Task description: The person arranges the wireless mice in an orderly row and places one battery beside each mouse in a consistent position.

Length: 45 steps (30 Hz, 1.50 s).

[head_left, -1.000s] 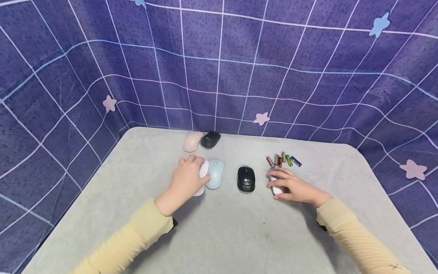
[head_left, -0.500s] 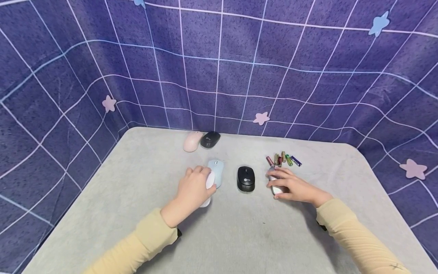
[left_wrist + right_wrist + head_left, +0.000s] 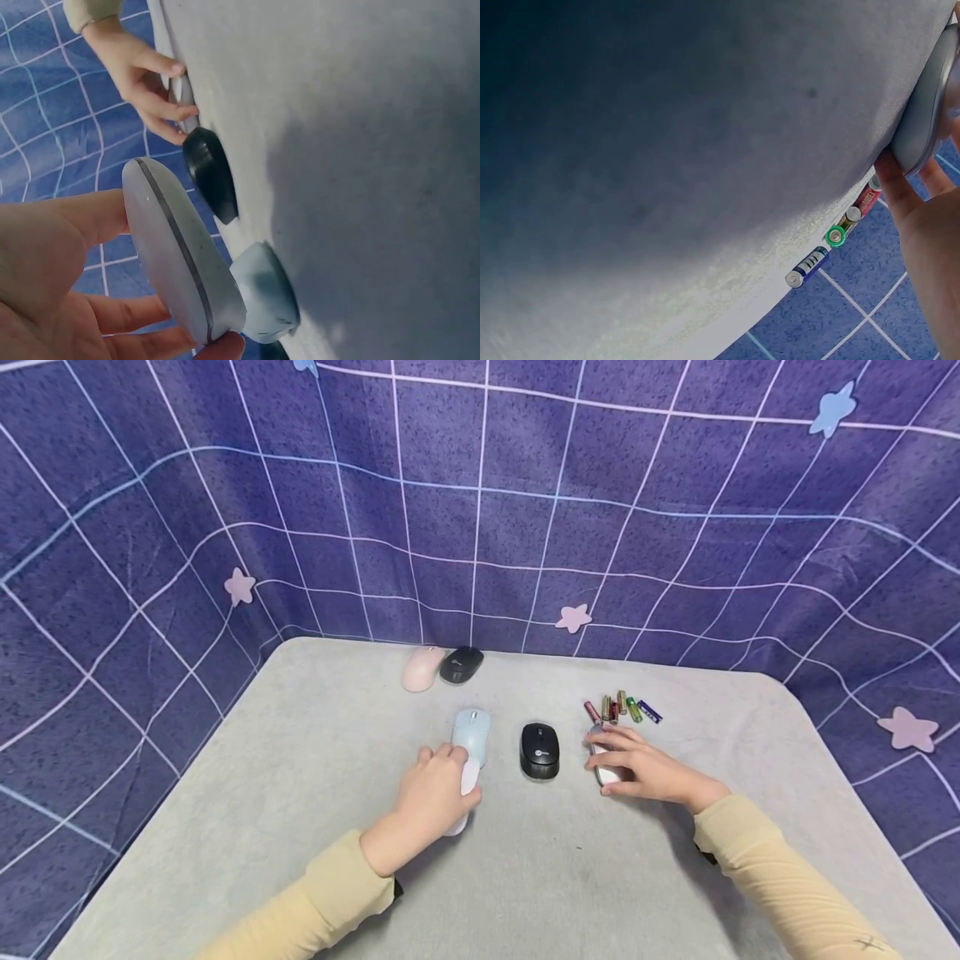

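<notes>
My left hand [image 3: 427,793] grips a white computer mouse [image 3: 176,247] by its sides, thumb on one edge and fingers on the other. In the left wrist view this mouse is tilted and held over the table. Just beyond it lies a light blue mouse [image 3: 474,731], which it partly overlaps in the head view. My right hand [image 3: 647,770] holds a grey-and-white mouse [image 3: 606,773] on the tabletop, with fingers and thumb around it. A black mouse [image 3: 540,750] lies between the two hands.
Several batteries [image 3: 633,709] in red, gold, green and blue lie just behind the right hand. Near the back edge of the grey table [image 3: 555,885], a pink mouse [image 3: 422,669] and another black mouse [image 3: 461,666] sit together. A purple curtain [image 3: 420,527] hangs behind.
My left hand has moved toward me and a little to the right with the white mouse, uncovering more of the table on its left. The right hand has stayed in place.
</notes>
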Available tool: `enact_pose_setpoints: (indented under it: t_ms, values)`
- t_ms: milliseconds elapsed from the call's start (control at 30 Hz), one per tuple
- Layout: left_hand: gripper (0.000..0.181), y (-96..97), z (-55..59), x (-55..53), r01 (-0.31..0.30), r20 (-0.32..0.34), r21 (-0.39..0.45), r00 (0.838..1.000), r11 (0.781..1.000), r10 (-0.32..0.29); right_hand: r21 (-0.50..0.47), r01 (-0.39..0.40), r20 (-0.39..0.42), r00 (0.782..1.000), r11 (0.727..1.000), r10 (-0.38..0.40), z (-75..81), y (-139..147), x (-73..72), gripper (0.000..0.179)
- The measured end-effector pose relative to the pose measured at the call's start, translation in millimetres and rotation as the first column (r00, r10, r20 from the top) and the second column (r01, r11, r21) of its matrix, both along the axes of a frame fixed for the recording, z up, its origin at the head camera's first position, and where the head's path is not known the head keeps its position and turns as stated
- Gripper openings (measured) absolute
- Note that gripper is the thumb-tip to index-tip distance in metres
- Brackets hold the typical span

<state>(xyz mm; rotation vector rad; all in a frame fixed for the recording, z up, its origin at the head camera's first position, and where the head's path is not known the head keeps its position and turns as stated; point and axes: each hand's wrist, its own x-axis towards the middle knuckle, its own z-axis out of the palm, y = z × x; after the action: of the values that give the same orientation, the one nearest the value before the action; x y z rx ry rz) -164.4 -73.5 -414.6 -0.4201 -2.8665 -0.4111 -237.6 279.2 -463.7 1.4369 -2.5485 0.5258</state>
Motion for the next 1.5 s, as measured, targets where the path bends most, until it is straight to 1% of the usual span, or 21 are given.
enact_pose_setpoints:
  t_ms: [167, 267, 400, 500, 733, 867, 1033, 1300, 1500]
  values:
    - [0.039, 0.4, -9.2, 0.5, -0.008, 0.009, -0.02, 1.0, 1.0, 0.008, 0.005, 0.0, -0.005, 1.0, 1.0, 0.0, -0.2, -0.1, -0.3, 0.04]
    - [0.04, 1.3, -13.1, 0.8, -0.009, 0.024, -0.032, 1.0, 0.999, 0.01, 0.007, 0.001, -0.006, 1.0, 1.0, -0.001, 0.1, -0.3, 0.0, 0.04]
    - [0.041, 3.2, -14.7, 2.5, -0.008, 0.048, -0.044, 0.999, 0.999, 0.01, 0.01, 0.003, -0.002, 1.0, 1.0, -0.003, 0.5, -0.6, 0.4, 0.04]
    - [0.04, 4.6, -15.0, 4.0, -0.004, 0.055, -0.043, 0.998, 0.999, 0.006, 0.01, 0.002, 0.0, 1.0, 1.0, -0.002, 0.7, -0.8, 0.7, 0.04]
    - [0.039, 6.0, -20.0, 5.5, 0.008, 0.03, -0.049, 1.0, 0.999, -0.006, 0.005, -0.004, -0.013, 1.0, 1.0, 0.004, 0.7, -1.1, -0.1, 0.04]
    - [0.041, 6.5, -22.1, 5.2, 0.007, 0.01, -0.072, 1.0, 0.997, -0.007, 0.003, -0.003, -0.009, 1.0, 1.0, 0.003, 1.1, -1.3, -0.3, 0.04]
    - [0.044, 8.3, -24.8, 6.1, 0.003, 0.01, -0.104, 1.0, 0.995, -0.002, 0.008, -0.003, -0.006, 1.0, 1.0, 0.003, 1.1, -1.4, -0.4, 0.04]
    - [0.046, 12.3, -22.6, 10.8, -0.002, 0.004, -0.116, 1.0, 0.993, 0.003, -0.008, -0.011, -0.013, 1.0, 1.0, 0.011, 0.9, -1.2, -0.7, 0.04]
    - [0.049, 14.3, -23.7, 10.7, 0.003, -0.002, -0.132, 1.0, 0.991, -0.003, -0.008, -0.012, -0.01, 1.0, 1.0, 0.012, -0.2, -0.5, -1.4, 0.04]
